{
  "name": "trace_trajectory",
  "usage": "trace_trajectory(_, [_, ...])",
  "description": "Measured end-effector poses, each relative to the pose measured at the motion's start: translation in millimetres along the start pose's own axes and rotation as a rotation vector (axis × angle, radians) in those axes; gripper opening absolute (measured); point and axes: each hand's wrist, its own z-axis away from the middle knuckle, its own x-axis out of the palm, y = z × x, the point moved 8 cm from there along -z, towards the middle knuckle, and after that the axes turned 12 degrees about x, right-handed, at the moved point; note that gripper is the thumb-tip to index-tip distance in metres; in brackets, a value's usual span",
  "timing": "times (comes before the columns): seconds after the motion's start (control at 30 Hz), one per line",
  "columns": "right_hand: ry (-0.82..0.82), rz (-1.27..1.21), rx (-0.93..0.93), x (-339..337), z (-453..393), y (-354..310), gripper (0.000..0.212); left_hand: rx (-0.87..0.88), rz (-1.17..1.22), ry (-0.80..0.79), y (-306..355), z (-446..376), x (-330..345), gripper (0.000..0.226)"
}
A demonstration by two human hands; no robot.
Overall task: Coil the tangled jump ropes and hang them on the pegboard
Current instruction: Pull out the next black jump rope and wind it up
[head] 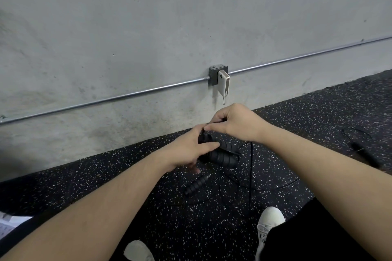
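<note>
Left hand (pixel 186 150) grips 2 black ribbed jump-rope handles (pixel 224 152) held side by side just above the floor (pixel 106 176), fingers curled over their upper ends, forefinger laid straight across them. Right hand (pixel 235 124) sits at 1 o'clock from the left, touching it, thumb and fingers pinching the thin black cord (pixel 251 167) where it leaves the handle tops (exact pinch point is hidden by the knuckles). Cord drops from the handles toward 6 o'clock into loose tangled loops on the speckled black rubber floor. A 3rd ribbed handle (pixel 196 184) lies loose on the floor at 6 o'clock from the left hand, apart from it. Another dark rope (pixel 360 146) lies on the floor at 3 o'clock, well apart, blurred. Concrete wall (pixel 148 17) at 12 o'clock carries a metal conduit (pixel 106 99) and a junction box (pixel 214 74) with a white device (pixel 224 81) plugged in. 2 light shoes, one (pixel 269 222) at 5 o'clock.
</note>
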Motion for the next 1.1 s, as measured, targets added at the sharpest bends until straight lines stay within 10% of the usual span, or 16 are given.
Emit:
trace_trajectory(0.43, [-0.076,-0.206,0.226,11.0,0.7,6.5,0.034,-0.072,0.653,0.476,-5.7,2.9,-38.1,0.03])
trace_trajectory(0.8, [-0.16,-0.504,0.311,9.5,4.0,13.9,0.042,-0.001,1.226,0.381,13.3,5.6,-25.7,0.024])
trace_trajectory(1.1, [0.05,-0.469,0.181,3.2,3.9,11.7,0.031,-0.073,0.967,0.424,4.6,5.1,-11.9,0.046])
